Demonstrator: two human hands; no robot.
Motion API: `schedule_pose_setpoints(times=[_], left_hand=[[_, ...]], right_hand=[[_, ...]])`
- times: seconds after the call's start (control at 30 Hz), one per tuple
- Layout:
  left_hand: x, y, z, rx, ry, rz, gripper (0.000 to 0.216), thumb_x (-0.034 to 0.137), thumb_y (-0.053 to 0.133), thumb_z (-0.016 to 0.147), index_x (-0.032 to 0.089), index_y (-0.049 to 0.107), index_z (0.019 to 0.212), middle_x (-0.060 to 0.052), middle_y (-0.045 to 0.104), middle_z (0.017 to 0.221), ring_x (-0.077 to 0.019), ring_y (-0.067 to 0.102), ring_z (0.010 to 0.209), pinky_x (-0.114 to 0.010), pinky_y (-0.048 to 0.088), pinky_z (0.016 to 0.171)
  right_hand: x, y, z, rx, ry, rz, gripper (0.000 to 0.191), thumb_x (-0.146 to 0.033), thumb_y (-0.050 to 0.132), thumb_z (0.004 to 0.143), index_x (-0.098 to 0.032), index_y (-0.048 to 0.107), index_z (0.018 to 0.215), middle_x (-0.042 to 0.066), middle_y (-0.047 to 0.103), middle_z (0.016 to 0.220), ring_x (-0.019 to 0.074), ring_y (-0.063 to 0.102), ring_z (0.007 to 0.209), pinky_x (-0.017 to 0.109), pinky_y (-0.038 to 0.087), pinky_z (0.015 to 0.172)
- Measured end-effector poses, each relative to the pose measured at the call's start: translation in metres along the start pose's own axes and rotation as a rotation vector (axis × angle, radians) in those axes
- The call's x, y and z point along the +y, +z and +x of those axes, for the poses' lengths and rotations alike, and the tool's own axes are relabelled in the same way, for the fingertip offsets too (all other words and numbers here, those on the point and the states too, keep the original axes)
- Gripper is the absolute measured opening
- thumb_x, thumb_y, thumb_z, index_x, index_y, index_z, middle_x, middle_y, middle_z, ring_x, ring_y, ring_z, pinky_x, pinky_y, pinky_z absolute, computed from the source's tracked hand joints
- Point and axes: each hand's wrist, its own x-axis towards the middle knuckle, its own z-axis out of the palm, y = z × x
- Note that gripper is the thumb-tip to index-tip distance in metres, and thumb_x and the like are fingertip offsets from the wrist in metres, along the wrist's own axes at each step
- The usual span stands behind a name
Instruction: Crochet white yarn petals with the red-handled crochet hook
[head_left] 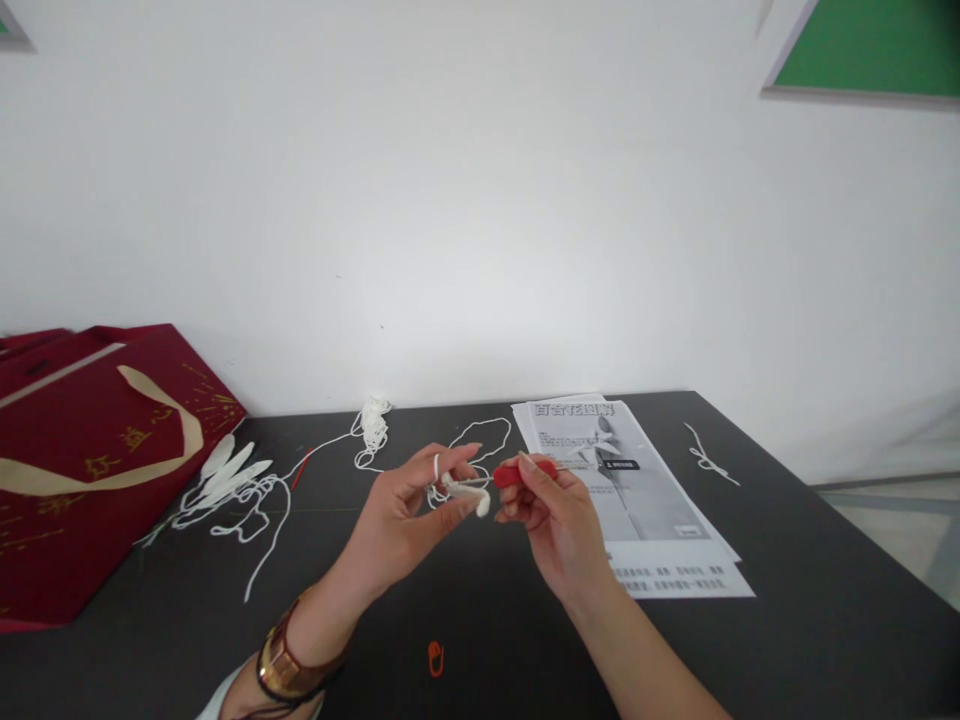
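My left hand [409,515] pinches a small white crocheted piece [469,494] between thumb and fingers, with white yarn [480,432] looped over the index finger and trailing back across the dark table [787,600]. My right hand [551,520] is closed on a crochet hook with a red handle [521,471], its tip pointing left into the white piece. Both hands hover just above the table, close together.
A dark red gift bag [90,460] lies at the left. Beside it are several finished white petals [229,465] and loose yarn. Printed instruction sheets [645,500] lie right of my hands. An orange stitch marker [436,658] lies near the front. A yarn scrap [709,458] sits far right.
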Motion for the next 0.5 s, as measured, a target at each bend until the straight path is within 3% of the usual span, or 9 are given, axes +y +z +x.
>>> schedule_pose_setpoints(times=[0.13,0.23,0.37,0.5], left_hand=[[0.002,-0.009,0.002,-0.004,0.007,0.181,0.027,0.018,0.070,0.077,0.025,0.076,0.102,-0.001,0.057,0.075,-0.0146,0.053,0.070,-0.026,0.042,0.064],[-0.002,-0.012,0.001,0.001,-0.047,0.235,0.035,0.020,0.069,0.078,0.026,0.072,0.113,0.001,0.057,0.072,-0.0141,0.050,0.067,-0.026,0.040,0.062],[-0.006,-0.007,0.000,0.060,-0.147,0.089,0.050,0.021,0.073,0.074,0.026,0.064,0.124,0.003,0.058,0.067,-0.0129,0.051,0.064,-0.026,0.042,0.064],[-0.016,0.007,-0.002,0.242,-0.110,-0.113,0.055,0.017,0.077,0.070,0.026,0.065,0.123,0.002,0.065,0.069,-0.0125,0.057,0.066,-0.025,0.047,0.067]], right_hand=[[0.001,-0.001,0.001,-0.005,-0.014,-0.045,0.022,-0.034,0.076,0.075,-0.012,0.071,0.076,0.002,0.070,0.058,0.0087,0.061,0.045,0.018,0.056,0.047],[0.001,-0.002,0.001,-0.015,-0.036,-0.075,0.021,-0.033,0.076,0.075,-0.013,0.071,0.076,0.003,0.072,0.062,0.0091,0.061,0.046,0.018,0.056,0.047],[0.000,-0.003,0.004,-0.026,-0.035,-0.062,0.020,-0.032,0.077,0.073,-0.013,0.071,0.075,0.003,0.071,0.061,0.0094,0.061,0.046,0.018,0.055,0.046],[0.003,-0.005,0.007,-0.008,0.032,0.029,0.022,-0.032,0.078,0.072,-0.012,0.071,0.075,0.001,0.068,0.057,0.0087,0.059,0.045,0.018,0.056,0.046]])
